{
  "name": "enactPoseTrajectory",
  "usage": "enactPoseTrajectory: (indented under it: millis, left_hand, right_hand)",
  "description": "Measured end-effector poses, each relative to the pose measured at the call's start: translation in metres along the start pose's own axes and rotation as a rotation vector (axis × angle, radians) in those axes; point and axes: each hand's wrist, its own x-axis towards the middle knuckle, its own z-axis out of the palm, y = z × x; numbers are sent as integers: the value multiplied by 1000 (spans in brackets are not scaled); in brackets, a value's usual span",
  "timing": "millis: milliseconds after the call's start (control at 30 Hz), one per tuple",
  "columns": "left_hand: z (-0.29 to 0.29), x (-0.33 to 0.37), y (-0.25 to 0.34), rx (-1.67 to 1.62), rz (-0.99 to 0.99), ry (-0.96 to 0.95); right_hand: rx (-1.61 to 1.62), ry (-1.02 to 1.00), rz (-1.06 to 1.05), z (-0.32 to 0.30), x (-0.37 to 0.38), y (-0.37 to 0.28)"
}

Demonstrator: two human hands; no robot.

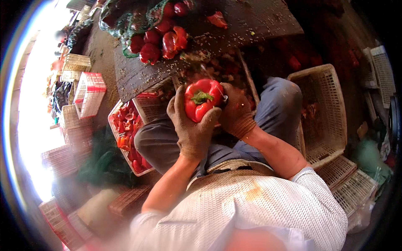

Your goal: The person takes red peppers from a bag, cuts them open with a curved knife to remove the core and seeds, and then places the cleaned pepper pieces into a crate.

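My left hand [190, 127], in a brown work glove, is wrapped round a red bell pepper [193, 109]. The pepper's green stem faces up toward me. At its right side is my right hand [237, 111], also gloved, with curled fingers. A small shiny metal tool [225, 98] shows between that hand and the pepper; most of it is hidden, so its exact kind is unclear. Both hands are above my lap, close to the edge of a dark work board [138, 79] strewn with seeds.
More red peppers [151, 37] spill from a green net bag [125, 26] on the board. A crate of cut red pepper pieces [127, 125] stands by my left knee. Right of me is a tall plastic crate [340, 104]. Stacked crates [77, 121] line the left side.
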Motion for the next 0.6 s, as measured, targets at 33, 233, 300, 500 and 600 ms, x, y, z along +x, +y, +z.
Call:
enactPoseTrajectory:
  millis: [33, 233, 300, 500, 600]
  left_hand:
    - [5, 12, -7, 13, 97, 46]
    - [26, 68, -17, -193, 333, 145]
    - [29, 74, -18, -413, 67, 43]
    - [31, 80, -32, -715, -205, -98]
    - [32, 77, -30, -794, -253, -57]
  right_hand:
    - [60, 21, 29, 5, 8, -1]
    - [-145, 85, 73, -8, 46, -18]
    - [-122, 42, 137, -15, 47, -20]
    - [-229, -20, 391, -27, 40, -24]
    - [-47, 100, 186, -24, 37, -24]
